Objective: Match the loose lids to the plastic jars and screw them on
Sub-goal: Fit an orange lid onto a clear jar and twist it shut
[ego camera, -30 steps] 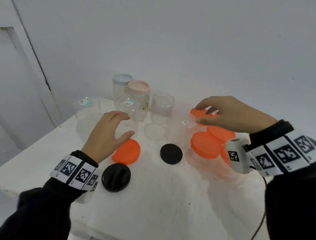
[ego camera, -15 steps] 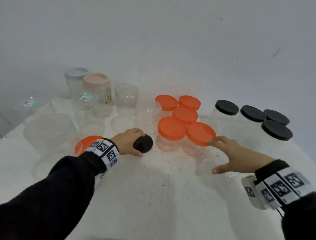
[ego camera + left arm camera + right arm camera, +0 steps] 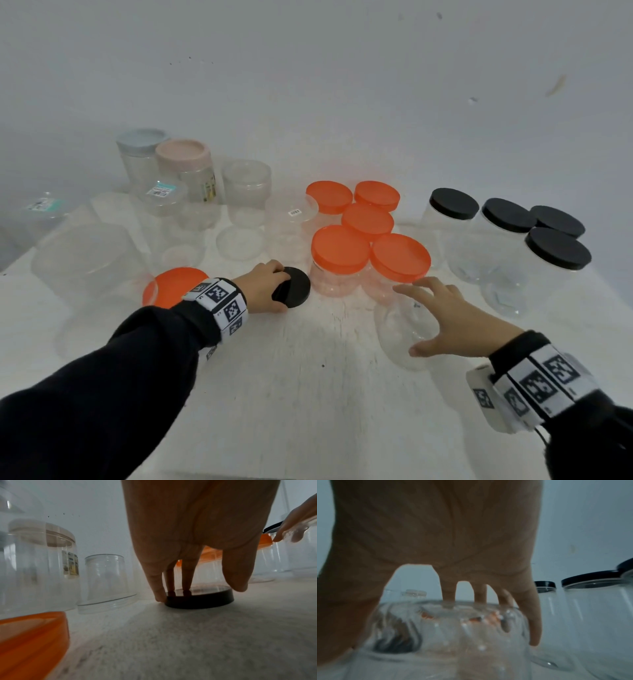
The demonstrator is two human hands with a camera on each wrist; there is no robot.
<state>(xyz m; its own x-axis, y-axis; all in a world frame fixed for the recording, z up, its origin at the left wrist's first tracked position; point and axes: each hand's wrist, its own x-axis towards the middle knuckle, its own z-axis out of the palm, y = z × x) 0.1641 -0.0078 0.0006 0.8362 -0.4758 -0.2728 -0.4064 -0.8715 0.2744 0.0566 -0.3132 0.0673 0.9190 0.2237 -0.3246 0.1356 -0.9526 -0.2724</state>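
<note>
A loose black lid (image 3: 296,286) lies on the white table (image 3: 308,394), just left of the orange-lidded jars. My left hand (image 3: 278,290) grips it from above, fingers on its top and far rim. In the left wrist view the black lid (image 3: 200,600) sits flat under my left hand (image 3: 199,592), with the thumb at its right edge. An open clear jar (image 3: 394,329) stands near the front right. My right hand (image 3: 411,320) spans its mouth, thumb near, fingers far. The right wrist view shows my right hand (image 3: 445,615) curled round the clear jar (image 3: 453,628).
Several orange-lidded jars (image 3: 340,250) cluster behind the black lid. Several black-lidded jars (image 3: 558,248) stand at the right. A loose orange lid (image 3: 173,286) lies by my left wrist. Clear jars, a pink-lidded one (image 3: 183,156) and a flat clear lid (image 3: 239,241) fill the back left.
The view swung right. My left hand went from beside the orange lid to the black lid and took hold of it. My right hand left the orange lids and came down onto the clear jar.
</note>
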